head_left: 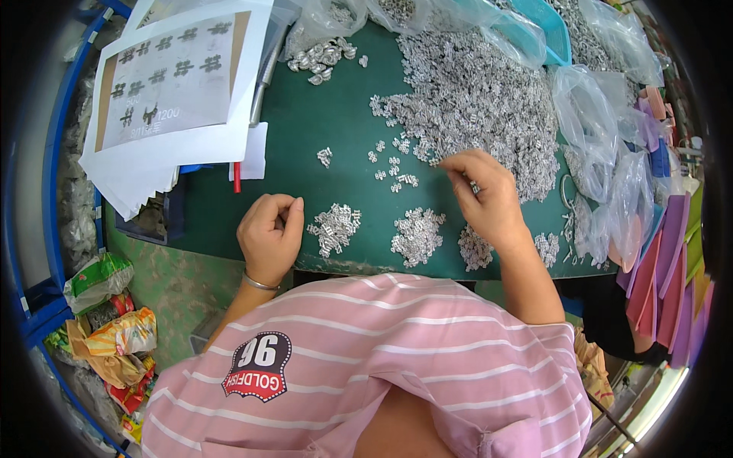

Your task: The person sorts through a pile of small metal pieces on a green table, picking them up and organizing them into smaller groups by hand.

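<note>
Small silver metal pieces lie in a large heap (481,99) on the green table. My right hand (485,191) is over the heap's near left edge, fingers bent, thumb and forefinger slightly apart. Its forefinger tip is by a small piece at the edge. Loose pieces (394,166) are scattered left of it. My left hand (271,237) rests at the table's near edge, fingers curled; what they hold, if anything, is hidden. Right of it are a small pile (334,229) and another small pile (418,237). A third pile (475,248) is partly behind my right wrist.
Printed sheets (172,84) with pictures of metal parts stand at the left, above a red pen (237,177). Shiny curved metal pieces (321,59) lie at the back. Clear plastic bags (588,114) and a turquoise basket (551,27) edge the heap. A fourth pile (547,248) lies farther right.
</note>
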A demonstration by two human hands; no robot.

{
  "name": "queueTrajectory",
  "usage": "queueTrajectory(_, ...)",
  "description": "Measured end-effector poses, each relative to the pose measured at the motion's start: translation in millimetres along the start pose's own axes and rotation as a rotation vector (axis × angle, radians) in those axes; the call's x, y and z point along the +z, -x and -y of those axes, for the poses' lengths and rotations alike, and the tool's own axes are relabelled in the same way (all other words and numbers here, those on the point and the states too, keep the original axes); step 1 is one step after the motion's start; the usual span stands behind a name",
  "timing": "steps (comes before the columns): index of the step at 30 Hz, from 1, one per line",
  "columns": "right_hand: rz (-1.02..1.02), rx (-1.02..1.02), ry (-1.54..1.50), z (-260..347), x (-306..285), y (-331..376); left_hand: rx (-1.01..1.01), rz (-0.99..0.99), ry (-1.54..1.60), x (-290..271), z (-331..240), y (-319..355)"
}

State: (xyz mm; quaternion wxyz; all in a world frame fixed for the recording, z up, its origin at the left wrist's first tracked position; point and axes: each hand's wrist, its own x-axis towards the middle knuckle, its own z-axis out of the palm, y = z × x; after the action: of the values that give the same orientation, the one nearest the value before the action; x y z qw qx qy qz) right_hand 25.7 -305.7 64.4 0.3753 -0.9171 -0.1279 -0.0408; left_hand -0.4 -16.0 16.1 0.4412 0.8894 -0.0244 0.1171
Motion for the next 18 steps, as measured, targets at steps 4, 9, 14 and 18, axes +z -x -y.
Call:
queueTrajectory(4,-0.033,-0.023,0.017,6,23,3,0.039,0.007,-0.007,0,1,-1)
queueTrajectory(9,-0.018,-0.056,0.073,4,39,-1,0.033,0.014,0.007,-1,2,-1)
queueTrajectory(14,0.026,0.111,0.007,-1,23,6,0.014,0.015,-0.001,0,1,0)
queueTrajectory(18,-0.028,0.137,0.075,-9,13,14,0.013,-0.005,-0.002,1,3,1)
